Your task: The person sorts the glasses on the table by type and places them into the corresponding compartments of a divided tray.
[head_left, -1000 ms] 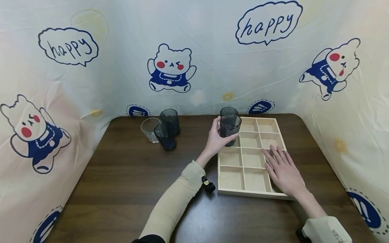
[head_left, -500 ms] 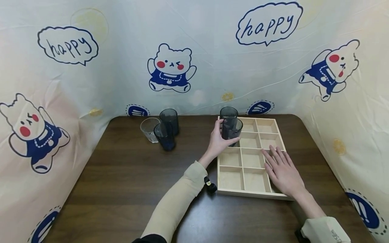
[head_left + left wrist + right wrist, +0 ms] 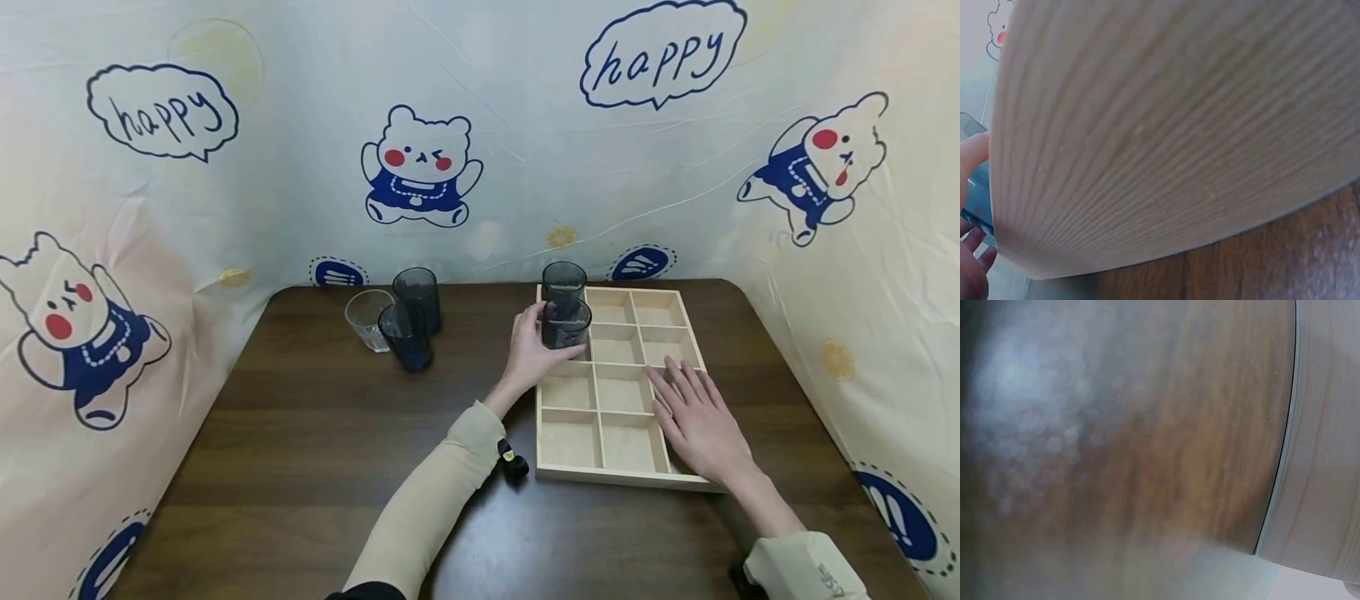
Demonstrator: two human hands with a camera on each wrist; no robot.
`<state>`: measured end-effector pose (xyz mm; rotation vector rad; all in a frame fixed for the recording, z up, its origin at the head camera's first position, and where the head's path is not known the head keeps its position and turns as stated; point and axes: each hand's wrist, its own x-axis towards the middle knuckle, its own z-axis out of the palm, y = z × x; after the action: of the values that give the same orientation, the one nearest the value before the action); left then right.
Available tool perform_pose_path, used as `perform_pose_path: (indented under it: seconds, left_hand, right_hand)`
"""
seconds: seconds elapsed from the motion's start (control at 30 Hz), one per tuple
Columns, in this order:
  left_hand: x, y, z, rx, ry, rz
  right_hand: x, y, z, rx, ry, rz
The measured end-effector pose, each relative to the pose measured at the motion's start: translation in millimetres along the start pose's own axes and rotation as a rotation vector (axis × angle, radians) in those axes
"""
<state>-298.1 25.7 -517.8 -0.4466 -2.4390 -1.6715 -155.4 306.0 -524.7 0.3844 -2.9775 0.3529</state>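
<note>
My left hand [image 3: 531, 354] grips a dark tinted glass [image 3: 566, 325], thumb on the near side and fingers at its left. That glass is upright at the left compartment of the second row from the back of a pale wooden compartment tray [image 3: 630, 481]. Directly behind it, a similar dark glass [image 3: 564, 279] stands at the tray's back left corner. In the left wrist view, fingers [image 3: 972, 153] show around the bluish glass [image 3: 979, 194], beside the tray's side wall [image 3: 1147, 125]. My right hand [image 3: 703, 425] rests on the tray's right side, fingers straight and spread.
Left of the tray on the dark wooden table [image 3: 300, 467], a clear glass [image 3: 369, 321] stands close to two dark glasses, one in front [image 3: 407, 337] and one behind [image 3: 418, 298]. A printed cloth [image 3: 525, 167] hangs around the table's back and sides.
My left hand has lowered the dark glass and shifted it slightly, so its rim sits lower in the head view. The right hand has stayed in place on the tray.
</note>
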Motion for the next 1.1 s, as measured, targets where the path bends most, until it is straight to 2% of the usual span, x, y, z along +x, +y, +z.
perform_pose_path:
  seconds: [0.3, 0.5, 0.8, 0.97, 1.1]
  left_hand:
    - [-4.1, 1.4, -2.8, 0.071, -0.008, 0.008]
    - [-6.4, 4.0, -9.8, 0.136, -0.05, 0.035]
    - [-17.3, 4.5, -35.0, 0.304, -0.196, 0.088]
    - [-28.8, 5.6, -52.4, 0.411, -0.193, 0.121]
    - [-42.2, 5.5, -65.6, 0.458, -0.197, 0.122]
  right_hand:
    - [-0.2, 1.1, 1.8, 0.004, 0.012, -0.01]
    - [-0.4, 0.3, -0.2, 0.001, 0.01, -0.011]
    - [-1.4, 1.0, -0.1, -0.011, 0.028, -0.024]
    - [-1.5, 0.6, 0.6, -0.002, 0.034, -0.029]
    - [-1.6, 1.2, -0.3, -0.007, 0.037, -0.029]
